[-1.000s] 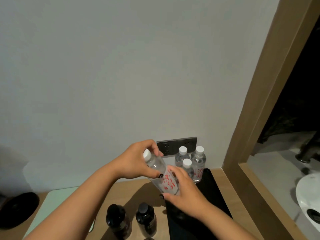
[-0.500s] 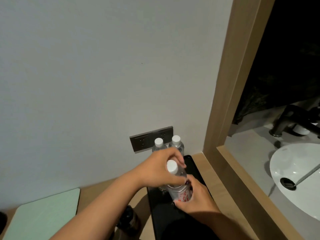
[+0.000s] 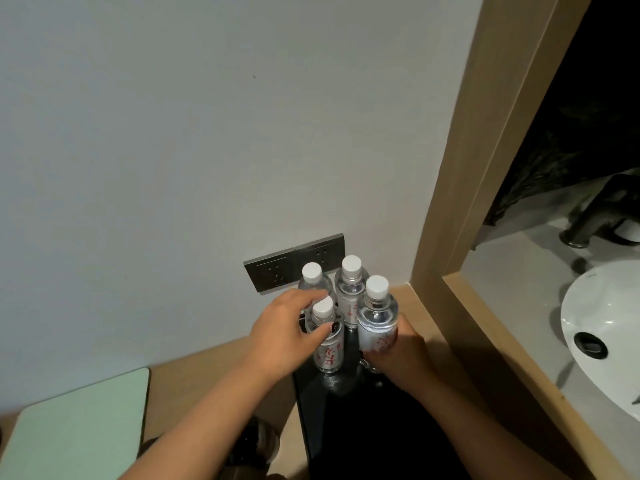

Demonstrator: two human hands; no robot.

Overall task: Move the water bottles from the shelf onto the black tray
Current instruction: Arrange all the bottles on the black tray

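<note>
Several clear water bottles with white caps stand together at the far end of the black tray (image 3: 367, 431). My right hand (image 3: 403, 353) grips the front right bottle (image 3: 377, 317) low on its labelled body; the bottle is upright, and my hand hides its base. My left hand (image 3: 282, 336) is at the front left bottle (image 3: 327, 346), thumb across its shoulder and fingers curled behind its cap. Two more bottles, the back left bottle (image 3: 313, 280) and the back right bottle (image 3: 350, 289), stand by the wall.
A grey socket plate (image 3: 277, 271) sits on the wall behind the bottles. A pale green mat (image 3: 76, 434) lies at the left, and a dark bottle (image 3: 258, 441) stands under my left forearm. A wooden frame (image 3: 460, 202) borders a white sink (image 3: 609, 341) at the right.
The bottle carried in both hands has come down upright at the tray's front right. My left hand left its cap and moved to the front left bottle. The view shifted closer.
</note>
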